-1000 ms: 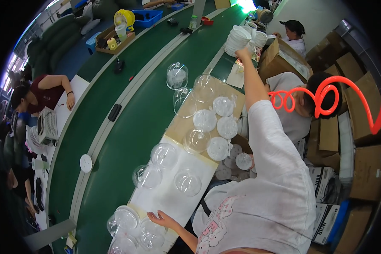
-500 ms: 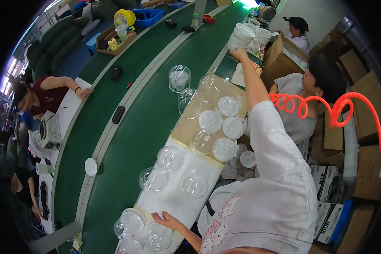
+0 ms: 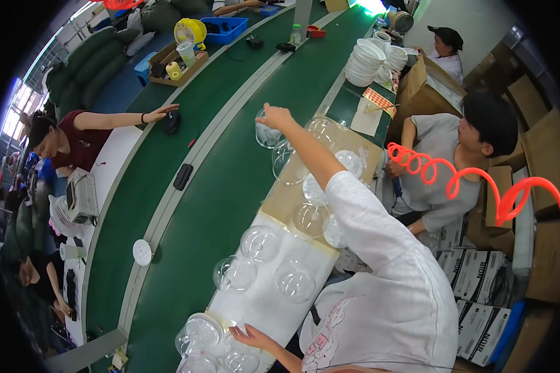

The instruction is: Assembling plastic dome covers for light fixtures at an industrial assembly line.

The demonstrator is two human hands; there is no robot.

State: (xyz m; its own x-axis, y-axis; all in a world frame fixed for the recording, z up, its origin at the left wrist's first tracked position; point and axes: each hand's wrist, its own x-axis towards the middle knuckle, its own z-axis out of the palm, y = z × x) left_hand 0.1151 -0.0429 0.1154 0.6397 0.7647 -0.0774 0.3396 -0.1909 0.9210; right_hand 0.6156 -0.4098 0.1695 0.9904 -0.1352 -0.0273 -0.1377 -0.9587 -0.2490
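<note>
In the head view, the right hand point(image 3: 278, 118) is coming away from the stack of white bowls point(image 3: 362, 62) at the far right and is now hanging over the near-right edge of a clear dome point(image 3: 266, 135) on the green counter point(image 3: 199, 230). No bowl is showing in it, so the work is shifting from the stack to the dome. Its fingers are curling, but whether they are pinching the dome's rim cannot be told.

The left hand point(image 3: 253, 337) is lying spread, palm turned up, near the cluster of clear domes point(image 3: 203, 328) at the near left, and is gripping nothing visible. Three loose domes point(image 3: 259, 242) are sitting apart from it on the white sheet point(image 3: 261, 304), keeping their places. The right forearm is now covering part of the white discs point(image 3: 351, 163).

Across the counter, a co-worker's hand point(image 3: 163, 112) is now stretching out just beside a black object point(image 3: 172, 123). On the right, another co-worker's hand point(image 3: 394, 168) is showing beside the red coiled hose point(image 3: 498, 214).
</note>
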